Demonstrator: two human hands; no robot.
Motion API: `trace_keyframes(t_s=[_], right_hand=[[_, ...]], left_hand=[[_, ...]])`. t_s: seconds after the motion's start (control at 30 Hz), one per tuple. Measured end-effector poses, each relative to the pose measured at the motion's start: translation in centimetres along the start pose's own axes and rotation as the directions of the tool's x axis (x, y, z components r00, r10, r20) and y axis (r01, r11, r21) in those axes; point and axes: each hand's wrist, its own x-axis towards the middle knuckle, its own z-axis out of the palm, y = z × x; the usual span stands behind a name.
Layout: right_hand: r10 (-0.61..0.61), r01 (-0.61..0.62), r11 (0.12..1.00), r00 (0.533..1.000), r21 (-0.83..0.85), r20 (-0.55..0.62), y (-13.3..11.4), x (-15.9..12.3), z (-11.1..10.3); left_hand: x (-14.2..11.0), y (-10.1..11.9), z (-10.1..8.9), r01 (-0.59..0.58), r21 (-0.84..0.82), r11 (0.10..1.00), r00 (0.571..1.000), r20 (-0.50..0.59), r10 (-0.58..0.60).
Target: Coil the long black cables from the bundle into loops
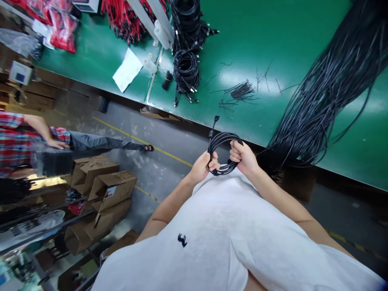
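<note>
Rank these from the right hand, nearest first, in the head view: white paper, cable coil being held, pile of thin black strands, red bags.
1. Cable coil: held in the right hand and left hand.
2. Pile of thin black strands: ahead, on the green table.
3. White paper: on the table, well left.
4. Red bags: at the table's left end.

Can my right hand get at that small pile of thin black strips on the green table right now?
Probably yes. Nothing visible blocks the way from your right hand to the black strips, though its fingers hold the cable coil and may need freeing first.
</note>
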Motion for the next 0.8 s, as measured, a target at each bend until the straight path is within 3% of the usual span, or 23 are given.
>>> trace_keyframes(t_s=[0.07, 0.17, 0.23, 0.27, 0.33, 0.4, 0.43, 0.53, 0.6, 0.7, 0.8], right_hand=[[-0.149, 0.151, 0.968, 0.988, -0.202, 0.028, -1.1, 0.3, -0.9], [-0.372, 0.387, 0.73, 0.916, -0.564, 0.147, -3.0, 1.1, -2.0], [-0.319, 0.428, 0.632, 0.903, -0.646, 0.287, -3.8, 1.7, -2.4], [-0.242, 0.396, 0.659, 0.916, -0.639, 0.318, -4.0, 2.0, -2.5], [-0.089, 0.217, 0.824, 0.962, -0.524, 0.258, -3.5, 2.2, -2.3], [0.014, 0.013, 0.97, 0.994, -0.242, 0.11, -2.1, 2.2, -1.7], [0.071, -0.068, 0.995, 0.996, -0.078, 0.047, -1.3, 2.1, -1.3], [0.314, -0.312, 0.919, 0.949, 0.24, 0.027, 0.8, 2.5, -0.3], [0.455, -0.448, 0.842, 0.889, 0.3, 0.048, 1.2, 3.3, -0.2], [0.46, -0.43, 0.841, 0.888, 0.329, -0.016, 0.5, 4.7, -1.1], [0.418, -0.377, 0.849, 0.908, 0.369, -0.033, -0.7, 4.8, -1.5]], left_hand=[[0.2, -0.2, -0.4, 0.058, 0.082, 0.995, 0.998, 0.031, -0.061], [0.5, -0.4, -0.5, 0.122, 0.157, 0.98, 0.992, 0.014, -0.126], [0.6, -0.3, 0.1, 0.139, 0.128, 0.982, 0.99, -0.022, -0.138], [0.6, -0.2, 0.5, 0.139, 0.103, 0.985, 0.99, -0.036, -0.136], [0.7, -0.1, 1.4, 0.094, 0.064, 0.993, 0.993, -0.077, -0.09], [0.9, -0.4, 2.2, -0.016, 0.063, 0.998, 0.986, -0.166, 0.026], [1.2, -0.7, 2.6, -0.082, 0.08, 0.993, 0.969, -0.228, 0.099], [2.2, -2.3, 3.4, -0.199, 0.17, 0.965, 0.895, -0.37, 0.25], [2.7, -3.2, 3.7, -0.17, 0.218, 0.961, 0.889, -0.386, 0.245], [3.5, -3.3, 4.1, -0.107, 0.219, 0.97, 0.908, -0.375, 0.185], [5.0, -1.7, 4.6, -0.199, 0.132, 0.971, 0.845, -0.479, 0.238]])
